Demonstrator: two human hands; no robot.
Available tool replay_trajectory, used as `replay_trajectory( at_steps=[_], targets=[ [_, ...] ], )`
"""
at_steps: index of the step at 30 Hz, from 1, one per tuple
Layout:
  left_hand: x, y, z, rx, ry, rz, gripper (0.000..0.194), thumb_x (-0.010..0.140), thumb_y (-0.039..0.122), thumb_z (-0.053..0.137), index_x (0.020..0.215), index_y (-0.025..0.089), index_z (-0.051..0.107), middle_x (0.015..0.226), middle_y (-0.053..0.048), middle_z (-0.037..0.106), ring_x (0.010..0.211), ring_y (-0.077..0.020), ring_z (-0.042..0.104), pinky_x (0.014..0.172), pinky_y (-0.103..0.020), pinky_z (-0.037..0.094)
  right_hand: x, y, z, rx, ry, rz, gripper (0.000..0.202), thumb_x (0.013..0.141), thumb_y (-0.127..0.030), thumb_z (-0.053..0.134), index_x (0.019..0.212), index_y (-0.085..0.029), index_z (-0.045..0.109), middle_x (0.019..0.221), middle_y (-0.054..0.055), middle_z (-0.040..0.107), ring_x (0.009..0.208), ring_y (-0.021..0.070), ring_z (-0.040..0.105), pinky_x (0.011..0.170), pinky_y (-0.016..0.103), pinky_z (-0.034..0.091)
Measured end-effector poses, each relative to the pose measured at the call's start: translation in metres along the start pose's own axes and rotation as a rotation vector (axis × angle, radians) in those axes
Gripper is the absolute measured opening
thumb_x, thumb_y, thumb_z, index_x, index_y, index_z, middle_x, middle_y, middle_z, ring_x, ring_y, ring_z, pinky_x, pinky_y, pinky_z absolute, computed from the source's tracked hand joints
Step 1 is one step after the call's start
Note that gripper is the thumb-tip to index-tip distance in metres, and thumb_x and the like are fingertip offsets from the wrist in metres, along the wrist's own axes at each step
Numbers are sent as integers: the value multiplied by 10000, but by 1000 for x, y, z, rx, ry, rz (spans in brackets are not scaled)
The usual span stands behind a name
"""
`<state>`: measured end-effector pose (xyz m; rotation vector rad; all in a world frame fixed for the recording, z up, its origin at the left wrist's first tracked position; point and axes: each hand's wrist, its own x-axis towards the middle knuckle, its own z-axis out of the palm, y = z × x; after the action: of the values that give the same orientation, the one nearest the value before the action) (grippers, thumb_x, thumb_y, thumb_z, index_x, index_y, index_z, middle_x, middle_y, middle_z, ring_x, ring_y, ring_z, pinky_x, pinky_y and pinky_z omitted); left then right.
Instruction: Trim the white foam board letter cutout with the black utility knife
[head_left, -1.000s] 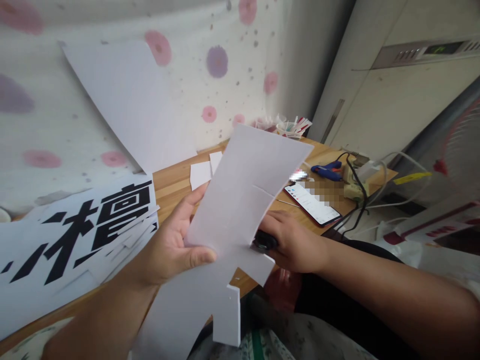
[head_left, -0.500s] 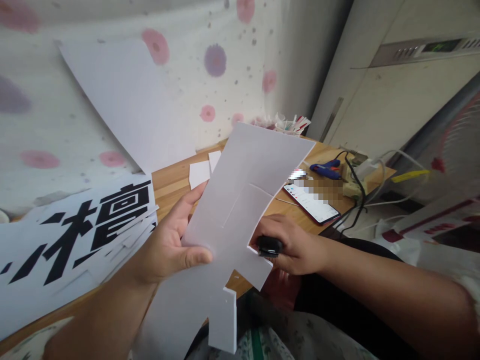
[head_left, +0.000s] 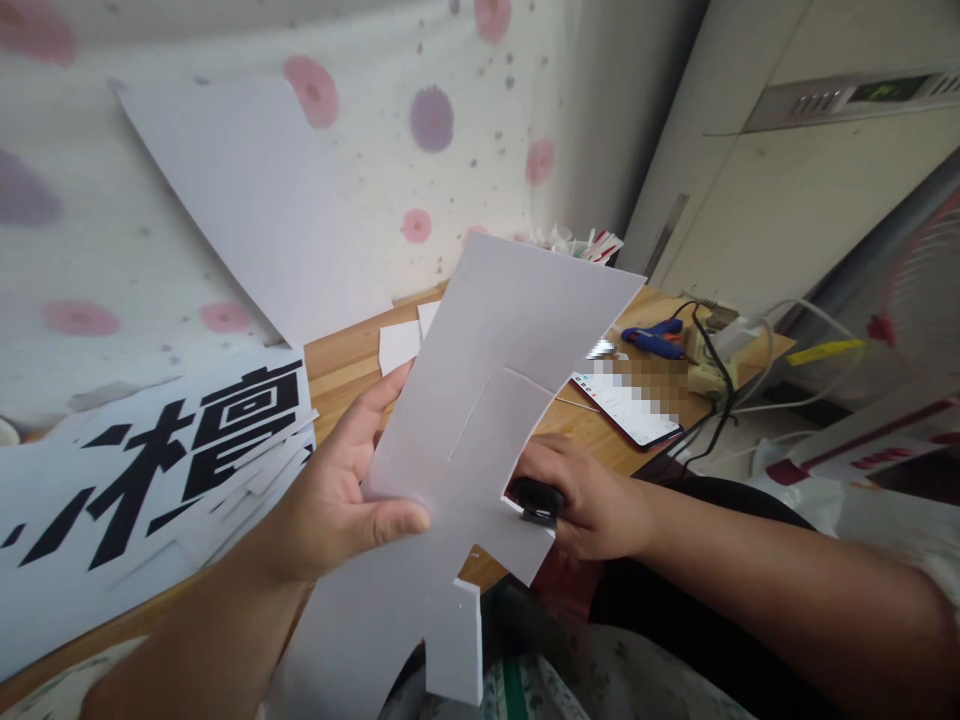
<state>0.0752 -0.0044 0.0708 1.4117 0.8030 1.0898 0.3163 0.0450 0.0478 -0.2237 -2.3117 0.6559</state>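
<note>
My left hand (head_left: 360, 480) grips a white foam board (head_left: 480, 340) at its left edge, thumb on the near face and fingers behind. The board is tilted up and has notches cut in its lower right part, with thin cut lines on its face. In my right hand (head_left: 577, 500), fingers closed, is a black-handled tool (head_left: 538, 498) with a rounded end, held against the board's right edge beside a notch. The tool's working end is mostly hidden by the board and hand.
White sheets with large black printed characters (head_left: 225, 430) lie at the left. Another white board (head_left: 232, 200) leans on the spotted wall covering. A phone (head_left: 634, 410), a blue glue gun (head_left: 656, 338) and a power strip (head_left: 709, 370) with cables are on the wooden table's right side.
The board has shifted slightly to the right, its top corner reaching further right. My right hand and the black-handled tool have moved slightly right and down along with it.
</note>
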Motion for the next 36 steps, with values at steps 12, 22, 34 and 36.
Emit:
replay_trajectory(
  at_steps=[12,22,34,36],
  targets=[
    [2,1,2,-34,-6,-5,824,756,240,815,1425,445,378,1508,-9,439,1223,-263,591,808,-213,598,3,-3,-5,-98,-31,-1,139,814,-136,520,887,-228,445,804,60,642,695,179,591,647,263,482],
    [1,0,2,-53,-5,7,787,759,226,814,1400,445,413,1505,-17,444,1195,-231,609,843,-221,589,1,-3,-4,-26,-63,82,106,806,-135,525,877,-207,491,780,51,646,668,152,573,603,243,470],
    [5,-3,3,-137,-25,-65,884,720,288,850,1451,356,357,1505,-89,426,1095,-232,648,817,-237,588,3,-3,-1,-45,-14,40,146,778,-97,516,862,-211,483,782,59,655,688,164,602,625,253,489],
    [5,-3,3,-116,-2,-43,874,714,285,855,1442,356,375,1503,-78,428,1094,-220,646,812,-219,582,3,-4,0,-21,-19,81,112,808,-121,523,875,-205,493,791,63,661,683,161,610,615,248,491]
  ],
)
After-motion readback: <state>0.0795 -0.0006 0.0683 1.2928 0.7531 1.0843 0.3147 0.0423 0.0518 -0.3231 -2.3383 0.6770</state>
